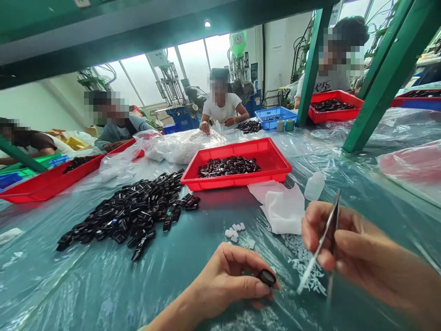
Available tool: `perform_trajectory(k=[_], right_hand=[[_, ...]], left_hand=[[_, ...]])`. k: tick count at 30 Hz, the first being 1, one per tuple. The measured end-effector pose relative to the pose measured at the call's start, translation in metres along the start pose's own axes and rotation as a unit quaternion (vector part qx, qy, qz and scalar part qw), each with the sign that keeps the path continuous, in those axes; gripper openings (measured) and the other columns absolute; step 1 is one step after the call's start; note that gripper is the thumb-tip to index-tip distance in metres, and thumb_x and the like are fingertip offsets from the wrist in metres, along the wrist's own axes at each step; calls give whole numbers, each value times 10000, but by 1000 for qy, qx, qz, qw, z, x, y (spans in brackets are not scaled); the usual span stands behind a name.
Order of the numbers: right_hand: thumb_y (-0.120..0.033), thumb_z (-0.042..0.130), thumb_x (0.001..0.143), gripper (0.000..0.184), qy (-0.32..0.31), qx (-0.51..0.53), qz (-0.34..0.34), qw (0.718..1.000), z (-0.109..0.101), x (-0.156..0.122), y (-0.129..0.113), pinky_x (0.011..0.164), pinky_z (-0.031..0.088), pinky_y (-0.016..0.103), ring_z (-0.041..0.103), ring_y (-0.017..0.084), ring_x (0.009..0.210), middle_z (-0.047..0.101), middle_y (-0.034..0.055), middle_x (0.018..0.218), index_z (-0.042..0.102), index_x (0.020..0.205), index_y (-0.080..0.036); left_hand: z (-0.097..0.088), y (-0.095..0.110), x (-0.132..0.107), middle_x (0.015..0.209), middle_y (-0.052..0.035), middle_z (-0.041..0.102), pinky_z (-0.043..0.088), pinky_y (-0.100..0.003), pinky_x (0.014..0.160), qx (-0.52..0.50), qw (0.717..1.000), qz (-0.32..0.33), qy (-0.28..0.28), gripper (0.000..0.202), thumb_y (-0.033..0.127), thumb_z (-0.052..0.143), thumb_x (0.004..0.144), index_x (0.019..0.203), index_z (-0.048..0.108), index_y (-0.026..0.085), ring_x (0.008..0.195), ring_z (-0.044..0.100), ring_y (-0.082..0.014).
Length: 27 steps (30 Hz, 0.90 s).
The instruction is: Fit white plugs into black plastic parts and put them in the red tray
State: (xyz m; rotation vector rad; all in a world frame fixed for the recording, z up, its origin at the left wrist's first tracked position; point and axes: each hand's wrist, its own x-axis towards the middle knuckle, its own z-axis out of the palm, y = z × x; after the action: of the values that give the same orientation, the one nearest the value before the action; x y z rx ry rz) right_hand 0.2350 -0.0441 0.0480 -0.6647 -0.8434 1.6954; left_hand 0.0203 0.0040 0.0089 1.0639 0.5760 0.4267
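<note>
My left hand (230, 281) is closed in a pinch on a small black plastic part (267, 277), held just above the plastic-covered green table (103, 285). Beside it on the right, my right hand (358, 253) grips metal tweezers (319, 246) whose tips point down-left, close to the black part. Under the tweezers lies a scatter of tiny white pieces (305, 264). A big heap of the same black parts (127, 214) lies to the left on the table. A red tray (237, 168) with more black parts stands straight ahead.
A white cloth (282, 204) and a small white bottle (314, 185) lie before the red tray. Further red trays (44, 181) (336, 105) and a blue tray (275, 117) stand farther off. Several seated people work across the table. Green frame legs (382, 78) rise at right.
</note>
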Motion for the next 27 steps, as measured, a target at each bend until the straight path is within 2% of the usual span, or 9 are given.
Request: perform_trajectory(k=[2,4,9,15,22,27], right_hand=[[-215,765,650,204,17,-55,-25,998,2,1,-1,596,526,109,693,121,744,719,6,828,687,831,-267],[-185,741,678,174,41,-121,-62,990,6,0,0,663,546,140,689,146,816,716,6,870,700,814,-285],[-161,723,691,127,121,-198,-143,962,18,-5,9,678,578,190,699,150,723,686,-10,848,694,733,-276],[-137,678,724,121,60,-252,-154,953,18,-8,12,649,586,223,695,165,716,669,11,837,675,776,-246],[-184,641,756,79,71,-276,-153,946,20,-10,17,641,565,235,671,158,728,657,23,840,659,793,-252],[-157,601,781,139,27,-314,-162,935,17,-9,16,647,561,234,672,154,745,651,11,876,639,852,-269]], left_hand=[[-1,-1,0,712,-84,678,506,-178,497,-9,1000,-13,1,211,239,768,620,775,723,102,632,630,-144],[-1,-1,1,721,-89,684,508,-175,494,-11,1000,-22,4,213,240,764,625,772,717,94,621,637,-142],[-3,-1,0,709,-92,689,510,-173,474,-22,999,-25,1,214,234,764,624,774,714,91,594,648,-144],[-5,-5,-2,727,-92,702,507,-162,466,-36,999,-19,-25,188,219,761,641,792,722,114,588,649,-135],[-5,-3,-2,701,-87,705,502,-147,446,-51,998,-26,-28,189,218,771,632,788,726,121,560,644,-123],[-5,-3,-2,708,-87,705,503,-145,443,-49,998,-26,-30,193,205,759,647,816,725,118,558,643,-120]])
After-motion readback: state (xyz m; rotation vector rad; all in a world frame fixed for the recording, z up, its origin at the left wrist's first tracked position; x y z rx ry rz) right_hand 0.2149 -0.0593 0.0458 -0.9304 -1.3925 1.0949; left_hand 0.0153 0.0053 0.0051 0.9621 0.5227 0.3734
